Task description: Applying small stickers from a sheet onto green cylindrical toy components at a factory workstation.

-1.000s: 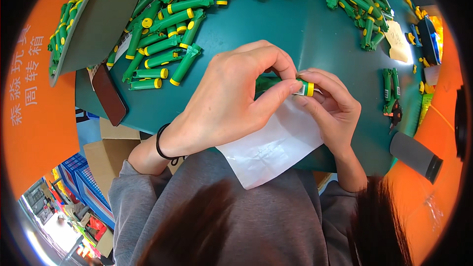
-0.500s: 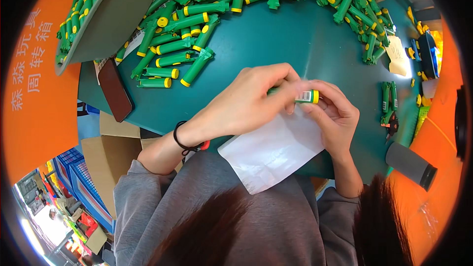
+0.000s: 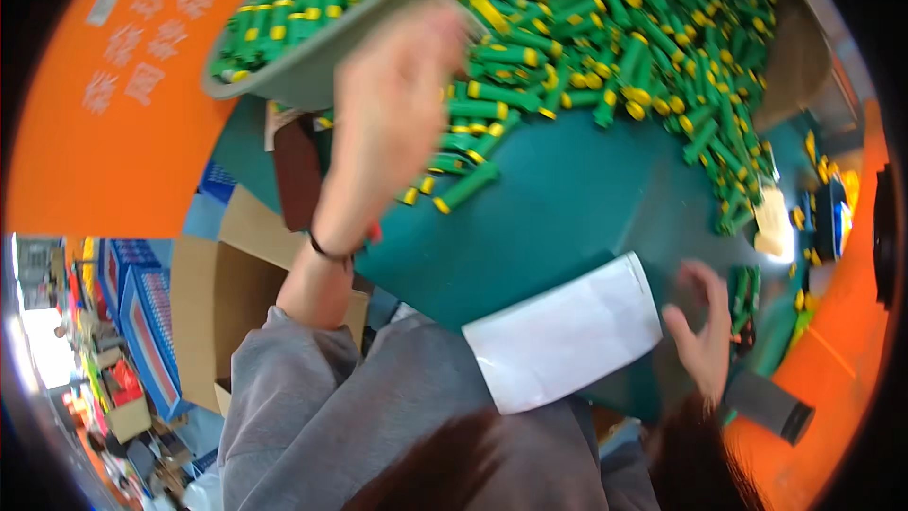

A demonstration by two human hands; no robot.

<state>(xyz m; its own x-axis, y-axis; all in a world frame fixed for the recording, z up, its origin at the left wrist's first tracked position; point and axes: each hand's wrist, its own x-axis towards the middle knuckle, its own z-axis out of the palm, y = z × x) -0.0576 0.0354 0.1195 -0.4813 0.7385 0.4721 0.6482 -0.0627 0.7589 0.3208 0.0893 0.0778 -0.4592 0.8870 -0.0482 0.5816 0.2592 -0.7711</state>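
Note:
My left hand (image 3: 392,99) is raised beside the rim of a grey-green tub (image 3: 322,66) filled with green tubes with yellow end caps (image 3: 293,14). Motion smears its fingers, so whether a tube is in them is hidden. At the table's near right, my right hand (image 3: 705,326) is empty, thumb and fingers spread apart. Just left of it, a white sheet (image 3: 567,336) lies at the table's near edge, by my lap. Beyond the left hand, loose green tubes (image 3: 468,186) of the same kind lie on the table.
A big heap of green tubes (image 3: 634,66) covers the far side of the dark green table (image 3: 558,199). A dark red phone-like case (image 3: 295,175) lies at the left edge, above a cardboard box (image 3: 203,312). A grey cylinder (image 3: 768,407) lies at the right.
Both hands have parted from the green tube they held together. My left hand has swung up and left to the tub; my right has moved down and right, off the sheet. The view has shifted.

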